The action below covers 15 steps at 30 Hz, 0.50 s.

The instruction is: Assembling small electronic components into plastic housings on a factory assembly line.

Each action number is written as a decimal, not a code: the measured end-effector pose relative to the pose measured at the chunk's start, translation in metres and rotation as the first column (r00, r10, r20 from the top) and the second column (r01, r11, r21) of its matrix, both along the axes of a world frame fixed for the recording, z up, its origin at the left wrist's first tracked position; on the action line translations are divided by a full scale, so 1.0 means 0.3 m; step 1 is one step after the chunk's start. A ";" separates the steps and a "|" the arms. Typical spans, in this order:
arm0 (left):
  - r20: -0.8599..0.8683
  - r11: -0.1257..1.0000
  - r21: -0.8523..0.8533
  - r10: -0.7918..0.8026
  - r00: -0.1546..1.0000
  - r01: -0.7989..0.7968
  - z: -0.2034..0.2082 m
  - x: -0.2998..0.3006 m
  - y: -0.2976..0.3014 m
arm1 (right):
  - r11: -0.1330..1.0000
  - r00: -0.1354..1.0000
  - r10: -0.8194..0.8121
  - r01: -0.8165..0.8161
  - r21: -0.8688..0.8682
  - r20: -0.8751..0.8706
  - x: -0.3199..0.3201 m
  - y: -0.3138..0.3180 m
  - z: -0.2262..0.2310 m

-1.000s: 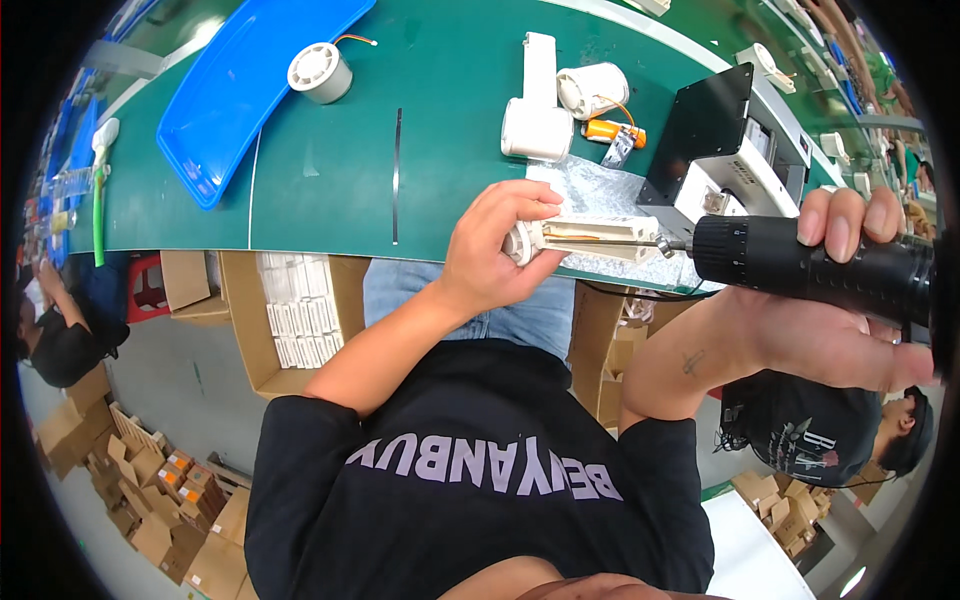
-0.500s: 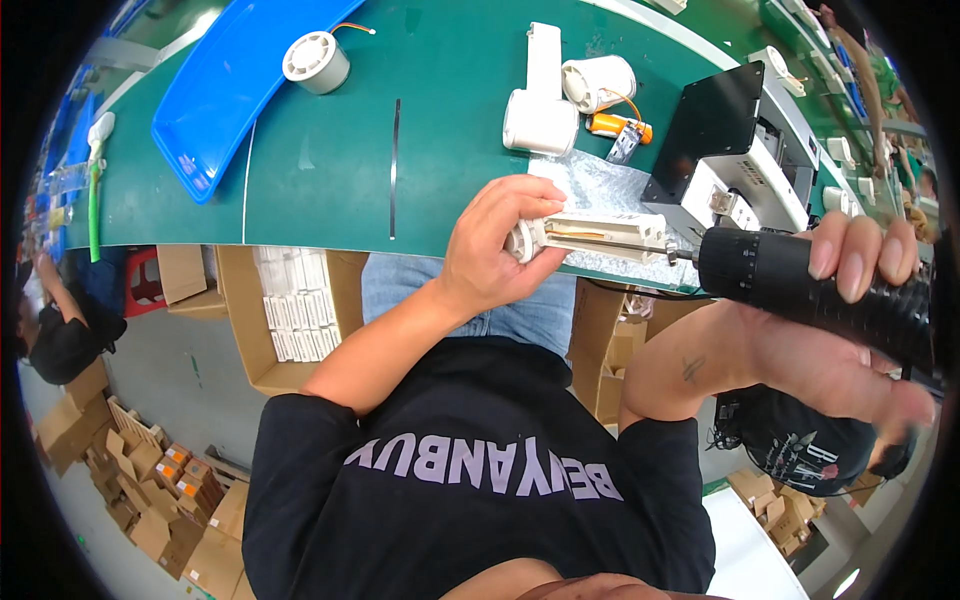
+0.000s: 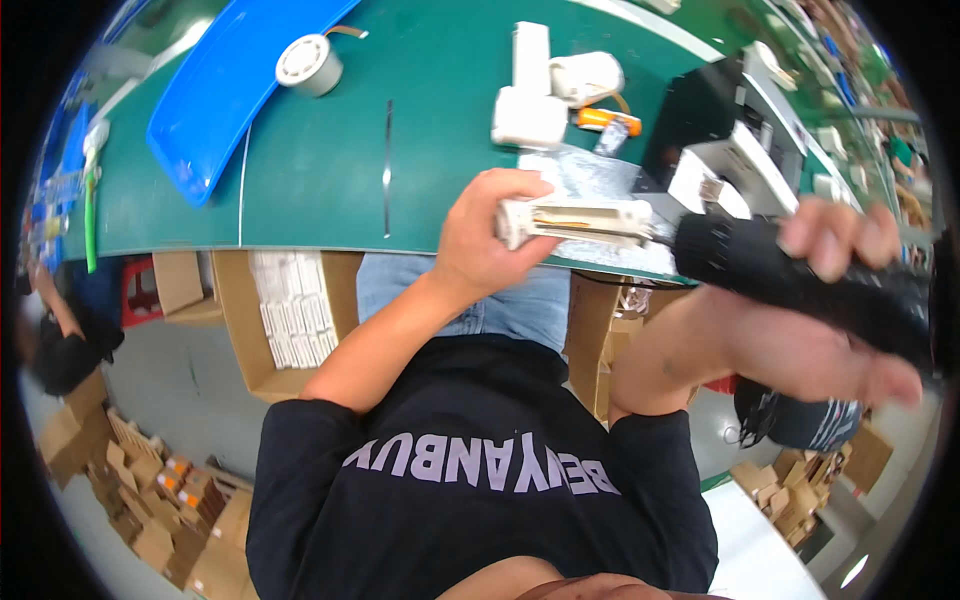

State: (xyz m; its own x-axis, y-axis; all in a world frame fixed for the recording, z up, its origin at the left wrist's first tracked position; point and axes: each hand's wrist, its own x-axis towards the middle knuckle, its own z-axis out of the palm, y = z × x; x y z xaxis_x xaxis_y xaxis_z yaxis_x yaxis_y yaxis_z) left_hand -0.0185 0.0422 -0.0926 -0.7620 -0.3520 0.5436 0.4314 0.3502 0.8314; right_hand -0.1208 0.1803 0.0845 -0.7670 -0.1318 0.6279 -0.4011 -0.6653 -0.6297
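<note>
My left hand (image 3: 485,225) is closed around one end of a long white plastic housing (image 3: 575,218), its open side showing a narrow channel with something thin and orange-brown inside. From the right, my right hand (image 3: 800,345) grips a thick black electric screwdriver (image 3: 740,258), blurred by motion. Its thin bit points left at the housing's right end and seems to meet it, though the blur hides the exact contact. Beneath the housing lies a sheet of silvery bubble wrap (image 3: 590,175) on the green table.
Beyond my hands lie white cylindrical parts (image 3: 530,118), an orange battery-like cylinder (image 3: 607,121) and a black-and-white device (image 3: 700,120). Far left are a blue tray (image 3: 190,150) and a white round fan-like part (image 3: 308,66). A carton of white pieces (image 3: 295,310) stands below the table edge.
The housing and screwdriver have shifted slightly left and up in the picture. The housing has turned a little, showing more of its channel. Both hands keep their holds.
</note>
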 end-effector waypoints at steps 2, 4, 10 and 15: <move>-0.039 0.993 0.078 0.089 0.995 -0.085 -0.020 -0.001 -0.003 | 0.995 0.995 -0.096 0.096 0.021 -0.009 -0.013 0.033 0.036; -0.060 0.996 0.037 0.084 0.995 -0.082 -0.039 -0.005 -0.025 | 0.939 0.975 0.213 -0.223 -0.261 -0.069 -0.035 0.099 0.116; 0.030 0.959 -0.233 0.170 0.985 -0.159 0.038 0.024 -0.038 | 0.762 0.818 -0.523 0.575 0.298 -0.239 -0.130 0.265 0.195; 0.168 0.939 -0.321 0.186 0.968 -0.124 0.073 0.014 -0.058 | 0.765 0.696 -0.476 0.629 0.138 -0.538 -0.320 0.182 0.171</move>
State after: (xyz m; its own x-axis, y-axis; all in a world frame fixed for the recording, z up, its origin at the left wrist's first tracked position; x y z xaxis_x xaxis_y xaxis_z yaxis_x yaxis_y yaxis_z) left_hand -0.0143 0.0249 -0.0706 -0.8120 -0.3142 0.4918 0.1934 0.6502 0.7347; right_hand -0.2169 0.2349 0.1357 -0.3996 -0.0089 0.9167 -0.9156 -0.0443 -0.3995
